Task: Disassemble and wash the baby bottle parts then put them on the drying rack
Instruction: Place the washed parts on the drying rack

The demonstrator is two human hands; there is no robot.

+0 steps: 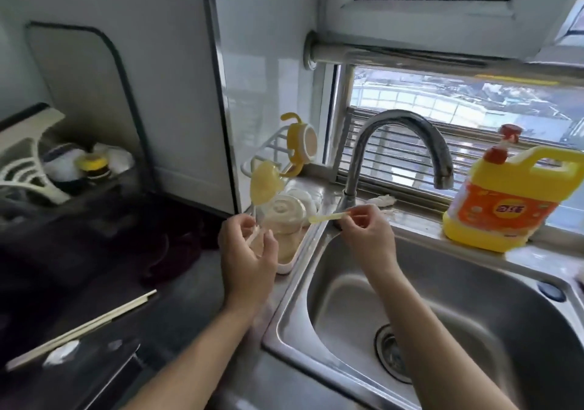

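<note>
My right hand (368,235) pinches a thin yellow straw piece (328,217) by one end, over the sink's back left corner. My left hand (248,253) is at the white drying rack (284,267), fingers curled round a thin pale tube (255,235). A translucent yellow cap (264,185) stands just above those fingers; I cannot tell whether the tube joins it. In the rack sit white dome-shaped parts (289,210) and a clear bottle body (281,242). A yellow handled collar (300,145) hangs at the rack's top.
The steel sink (458,299) lies under my right arm, its faucet (407,144) not running. A yellow detergent jug (505,198) stands on the sill at right. Chopsticks (82,330) lie on the dark counter at left, with a dish rack (28,169) behind.
</note>
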